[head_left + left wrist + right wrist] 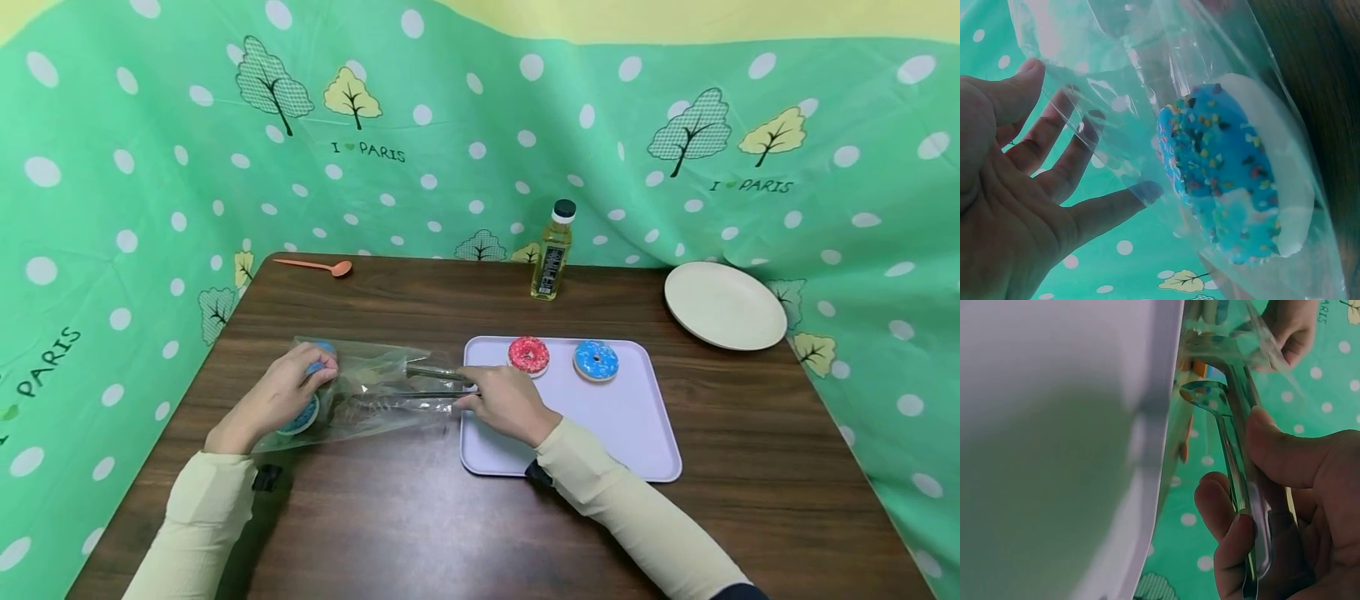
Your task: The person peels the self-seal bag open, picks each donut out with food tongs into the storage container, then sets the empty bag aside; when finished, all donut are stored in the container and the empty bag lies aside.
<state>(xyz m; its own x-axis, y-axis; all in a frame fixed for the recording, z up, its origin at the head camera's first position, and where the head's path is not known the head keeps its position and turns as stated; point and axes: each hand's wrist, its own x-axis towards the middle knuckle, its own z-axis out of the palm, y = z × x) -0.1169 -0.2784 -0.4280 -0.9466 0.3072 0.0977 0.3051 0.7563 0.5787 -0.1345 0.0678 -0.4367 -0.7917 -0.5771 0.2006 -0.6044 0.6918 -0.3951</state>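
Note:
My left hand (279, 392) pinches a clear plastic bag (375, 354) at the left of the table. Inside the bag sits a blue-iced doughnut with sprinkles (1222, 181), partly covered by the hand in the head view; more blue (322, 347) shows just beyond the fingers. My right hand (513, 404) grips metal tongs (1249, 462), thumb on one side and fingers on the other. The tongs' arms stand apart and point left into the bag's mouth. Below the right hand lies a pale lilac tray (630, 442), bearing a red doughnut (517, 355) and a blue doughnut (585, 361) along its far side.
An oil bottle (551, 258) with a black cap stands behind the tray. At the back right is a white oval plate (723, 306), and an orange spoon (341, 268) lies at the back left. A green dotted cloth (480, 117) hangs around the brown table (390, 533).

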